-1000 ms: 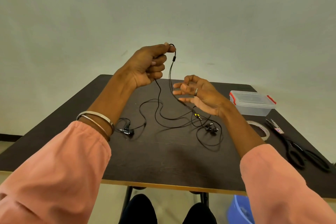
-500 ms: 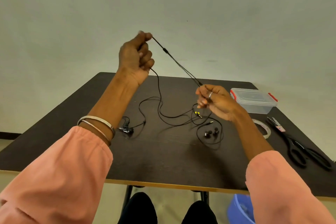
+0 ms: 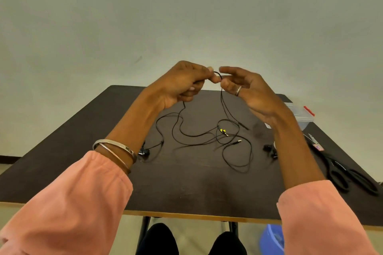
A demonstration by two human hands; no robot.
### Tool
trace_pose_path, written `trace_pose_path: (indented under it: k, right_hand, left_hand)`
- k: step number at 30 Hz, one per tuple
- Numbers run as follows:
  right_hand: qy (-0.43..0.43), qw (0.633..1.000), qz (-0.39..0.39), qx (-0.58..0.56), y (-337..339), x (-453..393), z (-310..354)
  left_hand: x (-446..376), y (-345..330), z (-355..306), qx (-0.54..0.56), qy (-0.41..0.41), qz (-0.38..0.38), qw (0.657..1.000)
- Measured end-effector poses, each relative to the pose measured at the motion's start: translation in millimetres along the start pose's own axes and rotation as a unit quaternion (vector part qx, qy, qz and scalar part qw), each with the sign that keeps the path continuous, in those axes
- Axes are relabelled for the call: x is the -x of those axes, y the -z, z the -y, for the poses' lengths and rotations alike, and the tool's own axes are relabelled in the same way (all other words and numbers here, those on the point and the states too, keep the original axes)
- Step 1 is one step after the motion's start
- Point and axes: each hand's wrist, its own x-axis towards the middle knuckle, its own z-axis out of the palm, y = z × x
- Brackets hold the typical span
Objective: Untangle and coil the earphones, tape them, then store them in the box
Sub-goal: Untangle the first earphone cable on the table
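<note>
Left hand (image 3: 178, 85) and right hand (image 3: 246, 89) — both pinching earphone cable (image 3: 217, 74) above table (image 3: 186, 182).

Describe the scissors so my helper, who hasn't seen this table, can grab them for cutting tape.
Start at the dark brown table and go to its right edge, nearer you than the clear plastic box with red clips. The black-handled scissors lie flat there, blades pointing towards the box. Two big black finger loops distinguish them from the thin black earphone cables mid-table.
</note>
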Motion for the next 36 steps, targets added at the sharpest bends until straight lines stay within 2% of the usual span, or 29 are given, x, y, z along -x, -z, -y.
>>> trace_pose_path:
  k: [2,4,8,12,14,15,16,18,19,20,22,24,26,30,36]
  right_hand:
    - [0.046,0.998,0.017,-0.041,-5.0,0.9,6.9]
    - [0.047,0.997,-0.001,-0.064,-3.6,2.0,2.3]
    - [-0.008,0.985,-0.087,-0.148,11.3,7.2,-26.1]
    - [-0.118,0.943,-0.219,-0.219,22.9,14.5,-52.5]
    - [-0.194,0.921,-0.271,-0.201,21.4,15.7,-64.4]
    - [-0.224,0.919,-0.288,-0.152,18.4,16.5,-68.8]
    - [-0.241,0.923,-0.294,-0.057,15.4,17.1,-75.1]
    - [-0.227,0.922,-0.269,0.159,7.7,18.6,-81.1]
    - [-0.198,0.927,-0.244,0.204,2.2,19.6,-77.8]
    - [-0.155,0.944,-0.212,0.200,-3.8,20.9,-71.9]
    - [-0.062,0.982,-0.133,0.116,-18.1,22.1,-57.8]
    - [-0.019,0.995,-0.057,0.074,-33.2,22.8,-43.2]
    - [0.000,0.996,-0.026,0.082,-42.2,22.6,-34.7]
    - [-0.012,0.998,-0.051,0.026,-38.1,23.0,-32.1]
    - [-0.036,0.969,-0.235,0.063,11.4,30.9,-38.1]
  left_hand:
    - [0.2,-2.9,-1.1,-0.014,-0.002,0.004,1.000]
    - [2.6,0.1,3.0,-0.020,0.004,0.008,1.000]
    - [12.2,11.5,28.2,-0.005,0.026,-0.006,1.000]
    - [23.9,22.8,55.6,0.017,0.044,-0.077,0.996]
    - [27.6,25.8,64.0,0.011,0.054,-0.086,0.995]
    - [28.9,25.4,66.2,0.007,0.058,-0.086,0.995]
    - [29.6,24.1,67.3,0.005,0.060,-0.087,0.994]
    - [29.7,19.6,66.8,0.015,0.060,-0.087,0.994]
    - [29.3,16.8,66.0,0.021,0.060,-0.086,0.994]
    - [28.8,13.6,64.9,0.025,0.060,-0.082,0.994]
    - [27.4,5.4,62.9,0.029,0.061,-0.070,0.995]
    - [26.9,-4.0,60.9,0.028,0.062,-0.055,0.996]
    - [27.0,-12.2,59.4,0.026,0.062,-0.040,0.997]
    - [29.6,-15.1,61.5,0.012,0.073,-0.020,0.997]
    - [41.3,3.3,75.8,0.018,0.098,-0.026,0.995]
